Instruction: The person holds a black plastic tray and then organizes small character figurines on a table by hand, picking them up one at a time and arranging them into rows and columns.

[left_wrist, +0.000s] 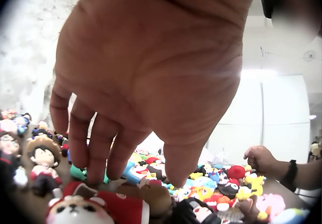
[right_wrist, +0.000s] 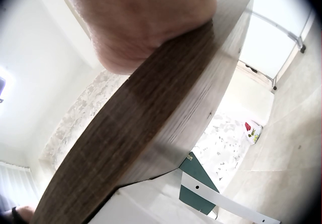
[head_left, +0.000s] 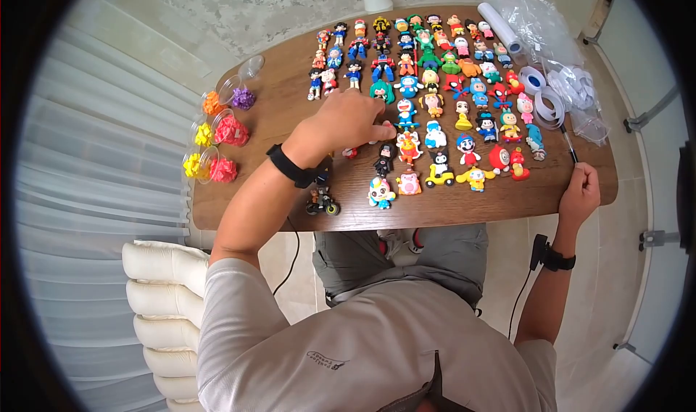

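Over the rows of small toy figures, my left hand (head_left: 341, 120) reaches palm down, fingers pointing at the tabletop near a teal-haired figure (head_left: 381, 91). In the left wrist view, that hand (left_wrist: 151, 78) hangs with fingers and thumb apart above a red figure with a white face (left_wrist: 80, 211); fingertip contact is unclear. At the table's right edge my right hand (head_left: 581, 191) has curled fingers at the end of a thin black pen-like object (head_left: 573, 153). The right wrist view shows only part of this hand (right_wrist: 146, 22) against the table edge (right_wrist: 151, 108).
Clear cups of orange, yellow, purple and red pieces (head_left: 232, 130) stand at the table's left. A white roll (head_left: 500, 27), clear plastic bags (head_left: 540, 27) and rolls of tape (head_left: 533, 80) lie at the right. A motorcycle figure (head_left: 322, 203) sits near the front edge.
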`<action>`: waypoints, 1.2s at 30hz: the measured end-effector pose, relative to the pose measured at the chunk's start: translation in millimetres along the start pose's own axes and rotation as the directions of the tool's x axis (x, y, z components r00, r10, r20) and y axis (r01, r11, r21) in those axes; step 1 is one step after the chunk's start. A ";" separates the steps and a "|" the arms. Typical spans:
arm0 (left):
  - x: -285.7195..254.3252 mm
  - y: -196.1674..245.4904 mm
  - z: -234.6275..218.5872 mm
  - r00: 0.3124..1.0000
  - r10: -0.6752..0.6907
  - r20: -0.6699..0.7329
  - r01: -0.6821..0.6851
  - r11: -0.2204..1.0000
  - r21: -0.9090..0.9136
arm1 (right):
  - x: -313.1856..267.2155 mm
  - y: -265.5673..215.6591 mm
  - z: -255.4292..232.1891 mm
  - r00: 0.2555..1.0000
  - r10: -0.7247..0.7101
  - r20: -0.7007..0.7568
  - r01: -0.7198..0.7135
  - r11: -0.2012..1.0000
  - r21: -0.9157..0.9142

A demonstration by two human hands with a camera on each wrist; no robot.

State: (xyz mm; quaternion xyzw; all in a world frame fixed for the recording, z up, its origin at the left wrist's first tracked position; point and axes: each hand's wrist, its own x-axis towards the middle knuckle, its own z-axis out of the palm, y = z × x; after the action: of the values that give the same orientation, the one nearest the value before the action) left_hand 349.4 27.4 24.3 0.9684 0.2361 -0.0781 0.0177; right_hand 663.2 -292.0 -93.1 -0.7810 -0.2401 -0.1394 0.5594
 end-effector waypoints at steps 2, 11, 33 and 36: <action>0.4 2.8 1.1 1.000 0.021 0.006 -0.021 1.000 0.010 | 0.5 0.9 -1.6 1.000 -0.006 -0.001 0.006 1.000 -0.002; 6.7 -3.4 8.3 0.998 0.054 -0.018 -0.056 0.988 -0.146 | 0.8 2.6 -1.3 1.000 -0.006 -0.005 0.006 1.000 0.011; -29.2 -1.4 15.3 0.951 0.110 -0.289 -0.123 0.992 -0.029 | -0.3 1.9 -1.3 1.000 -0.004 0.002 0.004 1.000 -0.005; -29.1 -6.6 21.9 0.960 0.136 -0.244 -0.145 0.989 -0.019 | 0.1 3.5 -1.4 1.000 -0.003 0.002 0.003 1.000 0.000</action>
State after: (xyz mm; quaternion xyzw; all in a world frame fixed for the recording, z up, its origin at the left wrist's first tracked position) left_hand 317.6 18.4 7.4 0.9846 0.1684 0.0463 0.0122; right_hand 665.2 -294.1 -95.4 -0.7809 -0.2418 -0.1394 0.5588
